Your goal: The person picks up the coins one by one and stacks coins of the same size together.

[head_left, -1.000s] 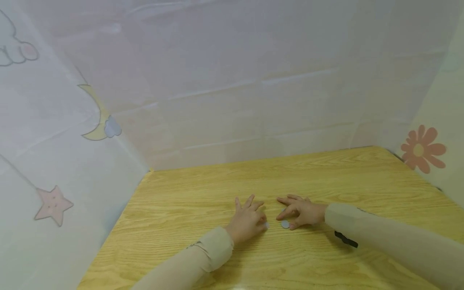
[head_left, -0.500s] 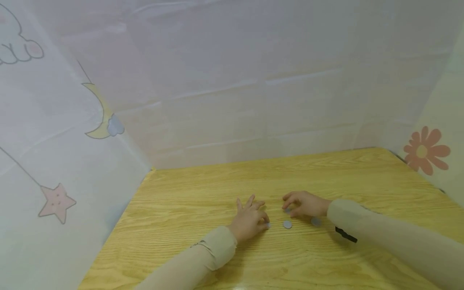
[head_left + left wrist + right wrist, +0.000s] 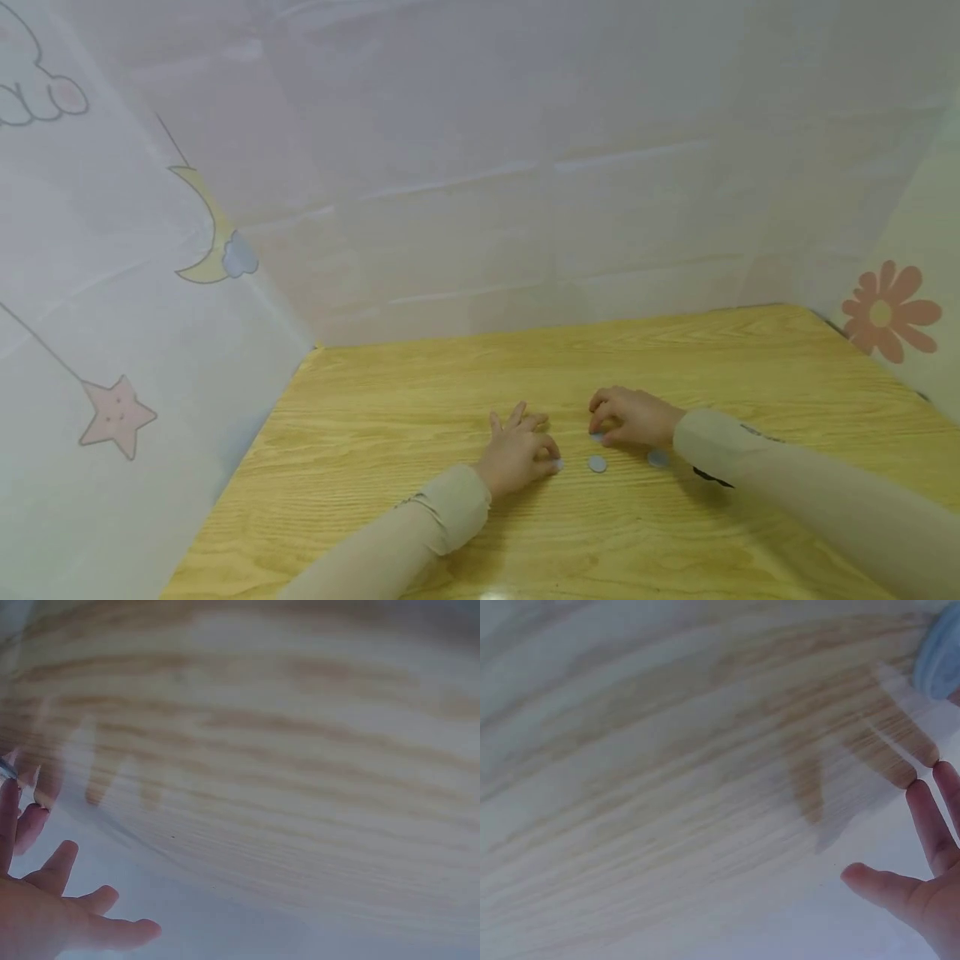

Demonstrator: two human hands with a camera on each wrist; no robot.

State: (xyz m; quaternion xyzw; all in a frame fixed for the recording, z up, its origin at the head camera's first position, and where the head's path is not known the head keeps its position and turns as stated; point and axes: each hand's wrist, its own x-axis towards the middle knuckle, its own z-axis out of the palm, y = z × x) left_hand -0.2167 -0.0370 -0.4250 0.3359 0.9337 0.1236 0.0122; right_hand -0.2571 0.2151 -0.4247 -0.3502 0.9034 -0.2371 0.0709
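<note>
In the head view, my left hand [image 3: 517,454] has its thumb and index finger at a small blue-grey disc [image 3: 558,464], pinching it on the table; its other fingers are spread. To the right, my right hand [image 3: 636,415] curls over a second disc [image 3: 597,437], which it pinches between thumb and fingers. A third disc [image 3: 597,464] lies flat between the hands, and another disc [image 3: 657,458] lies under the right wrist. The right wrist view shows a thick-edged blue-grey disc [image 3: 939,660] at its right edge. Only part of the left hand [image 3: 45,915] appears in the left wrist view.
The wood-grain table [image 3: 420,392] is glossy and reflects the fingers. A black object [image 3: 712,477] is partly hidden beneath the right sleeve. Pale printed sheets [image 3: 450,208] close off the back and both sides.
My right hand has moved away from the middle disc to one farther back and closed its fingers on it. The disc by the right wrist has come into sight. My left hand stays nearly still.
</note>
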